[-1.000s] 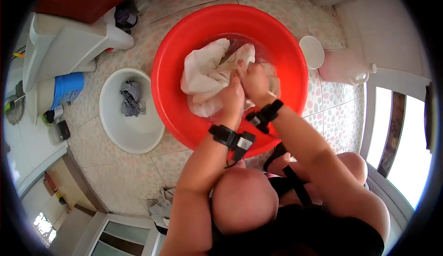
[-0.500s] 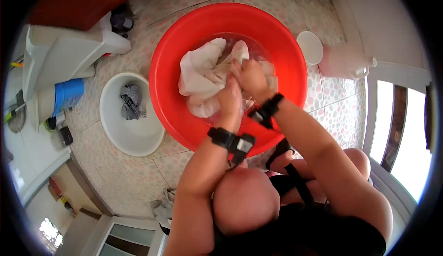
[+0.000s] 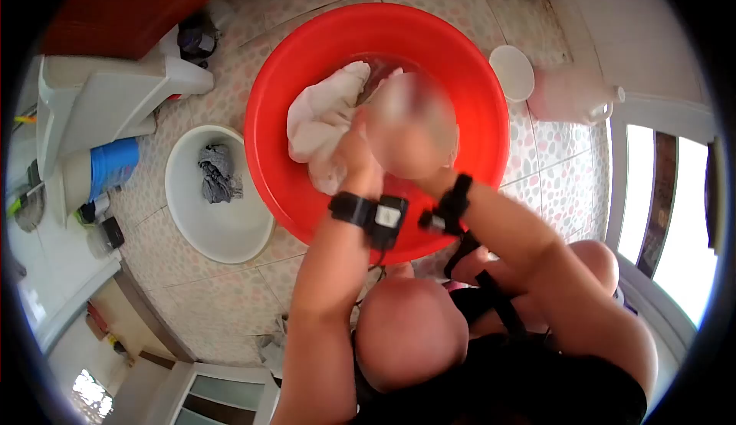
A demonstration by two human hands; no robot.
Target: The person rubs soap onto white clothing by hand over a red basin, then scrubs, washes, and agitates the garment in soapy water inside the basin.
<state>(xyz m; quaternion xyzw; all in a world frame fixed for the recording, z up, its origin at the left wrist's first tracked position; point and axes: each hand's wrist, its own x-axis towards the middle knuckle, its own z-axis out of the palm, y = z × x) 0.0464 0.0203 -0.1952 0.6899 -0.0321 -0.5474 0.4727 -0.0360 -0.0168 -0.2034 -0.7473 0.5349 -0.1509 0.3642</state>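
Observation:
A wet white cloth (image 3: 318,118) lies bunched in a large red basin (image 3: 264,157) with some water at the bottom. Over the cloth's middle is my left hand (image 3: 357,157), closed on a fold, its fingertips lost at the edge of a blurred patch. My right hand (image 3: 422,153) is over the right part of the cloth, inside that patch, and its fingers cannot be made out. Both wrists wear black straps with small devices.
Left of the basin stands a white tub (image 3: 184,218) with a grey patterned cloth (image 3: 218,172) inside. A white stool (image 3: 115,91) and a blue container (image 3: 113,166) are farther left. At the right are a small white bucket (image 3: 511,74) and a pinkish jug (image 3: 571,95).
My left hand has moved slightly left and away from my right hand. The left part of the cloth has shifted left, and the area around my right hand has become blurred.

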